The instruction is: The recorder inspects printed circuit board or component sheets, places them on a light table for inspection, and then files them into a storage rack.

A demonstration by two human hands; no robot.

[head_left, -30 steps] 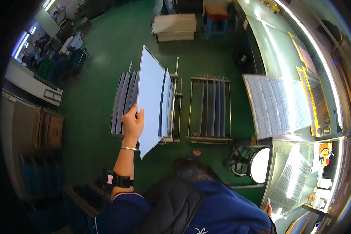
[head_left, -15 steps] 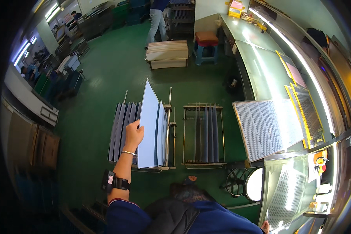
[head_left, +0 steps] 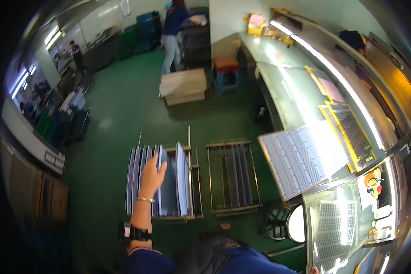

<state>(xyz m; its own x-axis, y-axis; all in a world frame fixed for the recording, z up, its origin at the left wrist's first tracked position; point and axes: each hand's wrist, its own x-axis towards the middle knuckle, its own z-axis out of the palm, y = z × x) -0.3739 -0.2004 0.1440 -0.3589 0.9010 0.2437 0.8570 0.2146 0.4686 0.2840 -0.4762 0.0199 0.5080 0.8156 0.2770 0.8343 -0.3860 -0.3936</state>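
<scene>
My left hand (head_left: 152, 177) reaches over a metal rack (head_left: 192, 182) on the floor in front of me. Its fingers point forward and its thumb stands apart, so it looks open. Just right of it stands a thin pale-blue panel (head_left: 168, 189), upright in the rack; I cannot tell if the hand touches it. More panels (head_left: 181, 178) stand at the rack's right side, and several others are packed to the left. Only a small piece of my right hand (head_left: 314, 270) shows at the lower edge, by a glass-topped table (head_left: 313, 228); its fingers are hidden.
A second rack (head_left: 209, 173) with several dark panels stands to the right. Beyond it a patterned sheet (head_left: 297, 157) lies on a lit workbench (head_left: 278, 91). A round white stool (head_left: 297, 223), a red-topped stool (head_left: 225, 65) and stacked boards (head_left: 182, 84) stand around. Another person (head_left: 172, 27) works at the back.
The pale-blue panel that my left hand held raised now stands lower in the rack. My left hand has let go of it and its fingers have opened. The view has shifted.
</scene>
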